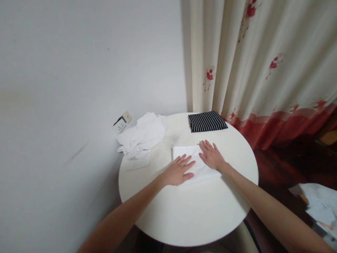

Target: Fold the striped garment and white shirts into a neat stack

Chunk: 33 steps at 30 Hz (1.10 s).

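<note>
A folded white cloth (187, 153) lies near the middle of a round white table (189, 211). My left hand (178, 172) rests flat on the cloth's near left part, fingers stretched out. On the cloth's right side lies my right hand (211, 155), also flat with fingers spread. Neither hand grips anything.
A crumpled pile of white clothes (143, 135) sits at the table's far left edge. A folded dark striped garment (206, 121) lies at the far edge. A wall socket (121, 123) is on the white wall behind. A flowered curtain (263, 63) hangs right; papers (319, 203) lie lower right.
</note>
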Tool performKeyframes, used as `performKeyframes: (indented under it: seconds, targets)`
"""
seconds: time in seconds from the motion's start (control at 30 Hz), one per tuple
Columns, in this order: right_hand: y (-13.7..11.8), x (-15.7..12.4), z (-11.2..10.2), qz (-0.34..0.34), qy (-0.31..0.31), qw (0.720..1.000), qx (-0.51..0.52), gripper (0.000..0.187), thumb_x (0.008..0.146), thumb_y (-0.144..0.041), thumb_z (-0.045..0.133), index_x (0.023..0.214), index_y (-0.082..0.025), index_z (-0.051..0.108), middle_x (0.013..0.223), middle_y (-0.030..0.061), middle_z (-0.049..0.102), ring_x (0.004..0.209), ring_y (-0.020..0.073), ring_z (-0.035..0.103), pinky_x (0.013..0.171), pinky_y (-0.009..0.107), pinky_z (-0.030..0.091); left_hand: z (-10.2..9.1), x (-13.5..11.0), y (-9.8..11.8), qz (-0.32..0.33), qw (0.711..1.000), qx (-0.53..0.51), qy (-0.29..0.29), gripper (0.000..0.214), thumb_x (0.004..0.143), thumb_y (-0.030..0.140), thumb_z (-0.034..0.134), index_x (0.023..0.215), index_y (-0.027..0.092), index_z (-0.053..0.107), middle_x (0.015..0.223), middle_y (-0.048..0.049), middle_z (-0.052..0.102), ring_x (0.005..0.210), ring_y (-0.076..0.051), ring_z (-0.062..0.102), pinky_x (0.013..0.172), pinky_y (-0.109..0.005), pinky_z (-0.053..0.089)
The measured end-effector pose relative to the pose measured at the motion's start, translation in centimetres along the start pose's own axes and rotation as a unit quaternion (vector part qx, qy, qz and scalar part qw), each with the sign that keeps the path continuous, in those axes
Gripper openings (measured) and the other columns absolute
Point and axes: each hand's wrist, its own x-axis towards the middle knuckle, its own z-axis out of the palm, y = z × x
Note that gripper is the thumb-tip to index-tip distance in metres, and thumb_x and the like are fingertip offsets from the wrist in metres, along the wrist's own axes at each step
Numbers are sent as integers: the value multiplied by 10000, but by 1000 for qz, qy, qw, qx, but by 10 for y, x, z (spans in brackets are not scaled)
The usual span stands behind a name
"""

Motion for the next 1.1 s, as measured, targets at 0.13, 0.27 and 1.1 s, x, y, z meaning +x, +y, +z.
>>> performKeyframes:
  seconds: [0.13, 0.27, 1.1]
  targets:
    - [-1, 0, -1, 5, -1, 1000, 5, 618, 1025, -430, 304, 1574, -145, 320, 1664, 110, 236, 1553, 270, 125, 1227, 561, 137, 5, -29, 4, 29, 999, -9, 43, 747, 919, 510, 600, 1573, 274, 329, 1665, -50, 260, 1550, -330, 137, 1247, -556, 126]
    - [-1, 0, -1, 5, 0, 1000, 8, 616, 1023, -429, 311, 1571, -147, 326, 1664, 108, 239, 1552, 271, 130, 1228, 560, 133, 25, -43, 12, 21, 995, -19, 98, 735, 854, 111, 527, 1550, 287, 367, 1627, 5, 359, 1540, -234, 211, 1267, -508, 134]
    - [24, -1, -4, 201, 71, 977, -8, 523, 1024, -343, 304, 1477, -136, 462, 1585, 183, 395, 1494, 329, 284, 1173, 607, 210, 14, -43, 13, 10, 999, -14, 51, 860, 742, -28, 458, 1510, 360, 442, 1644, 21, 306, 1537, -258, 223, 1234, -613, 161]
